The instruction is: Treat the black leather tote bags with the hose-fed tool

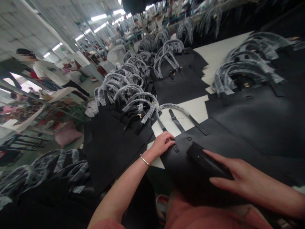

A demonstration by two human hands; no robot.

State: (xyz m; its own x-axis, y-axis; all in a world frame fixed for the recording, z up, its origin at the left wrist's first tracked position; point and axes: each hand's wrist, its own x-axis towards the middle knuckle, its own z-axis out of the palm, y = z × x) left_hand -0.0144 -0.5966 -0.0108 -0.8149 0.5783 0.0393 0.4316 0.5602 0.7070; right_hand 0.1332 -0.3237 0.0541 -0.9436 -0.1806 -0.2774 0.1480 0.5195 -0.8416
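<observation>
Left hand (164,143): fingers curled at handle (176,105) base; pinch cannot be told. Black piece (207,161) gripped by right hand (239,170), thumb opposed. Panel (218,136) best kept flat.

Tabletop (199,108): off-white, unpatterned. Panel (219,135) across the near edge: plain black, slight sheen. Folded piece (209,163) above that edge: plain black. Handle (176,106): dark, under translucent whitish film. Strap (175,120) on the tabletop: black. Stacked panels (262,117) toward the right edge: black, with a gold-coloured fitting (246,85). Bracelet (144,159): silver-coloured. Sleeve (108,223): coral red. Sack (68,135) beyond the left edge: dusty pink.
</observation>
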